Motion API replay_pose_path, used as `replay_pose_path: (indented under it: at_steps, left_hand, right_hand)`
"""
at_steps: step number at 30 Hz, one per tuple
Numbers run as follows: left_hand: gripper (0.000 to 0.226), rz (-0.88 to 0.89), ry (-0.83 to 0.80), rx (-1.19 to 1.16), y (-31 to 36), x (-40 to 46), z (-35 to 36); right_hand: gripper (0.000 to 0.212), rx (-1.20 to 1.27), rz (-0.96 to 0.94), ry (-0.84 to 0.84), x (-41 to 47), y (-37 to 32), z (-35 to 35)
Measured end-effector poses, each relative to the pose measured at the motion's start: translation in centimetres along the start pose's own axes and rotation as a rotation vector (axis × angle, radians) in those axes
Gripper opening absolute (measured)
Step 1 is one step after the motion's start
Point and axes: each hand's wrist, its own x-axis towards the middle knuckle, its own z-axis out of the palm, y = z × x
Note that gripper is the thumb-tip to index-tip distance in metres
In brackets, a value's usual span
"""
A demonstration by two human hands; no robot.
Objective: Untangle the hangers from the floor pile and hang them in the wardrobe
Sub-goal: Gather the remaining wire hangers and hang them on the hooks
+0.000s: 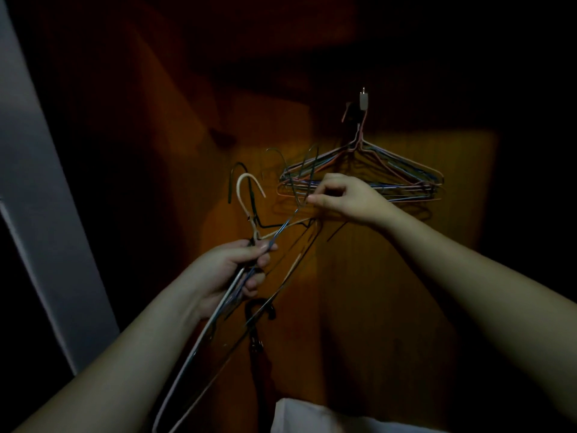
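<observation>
My left hand (232, 270) grips a tangled bundle of wire hangers (199, 339) by their necks, hooks pointing up; one pale hook (246, 182) stands out beside darker ones. My right hand (346, 198) pinches the neck of a dark hanger (301, 179) from that bundle, up near the wardrobe's back wall. Behind my right hand, several coloured wire hangers (396, 170) hang together from a small hook (363, 100) on the orange wooden wall. The scene is dim and the lower parts of the bundle fade into shadow.
The wardrobe's orange wooden interior (390, 292) fills the middle. A grey door or panel edge (37, 214) runs down the left. Something dark (259, 339) hangs below my left hand. A white cloth (299, 417) shows at the bottom.
</observation>
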Motion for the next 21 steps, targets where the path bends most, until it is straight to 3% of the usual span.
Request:
replay_pose_path:
  at_steps: [5,11,17,21]
  left_hand:
    - [0.002,0.069,0.017,0.098,-1.0,0.5,-0.8]
    - [0.014,0.114,0.109,0.25,-1.4,1.0,-1.8]
    - [0.014,0.118,0.077,0.243,-1.0,1.0,-1.9]
    - [0.014,0.104,0.124,0.372,-0.6,1.1,-2.2]
  right_hand:
    - [0.018,-0.018,0.031,-0.047,0.1,0.2,-0.7]
    - [0.011,-0.048,0.051,-0.077,0.7,0.1,-0.7]
    - [0.012,-0.101,0.056,-0.076,1.4,0.1,-0.7]
    - [0.017,-0.146,0.072,-0.077,1.7,-0.2,-1.1]
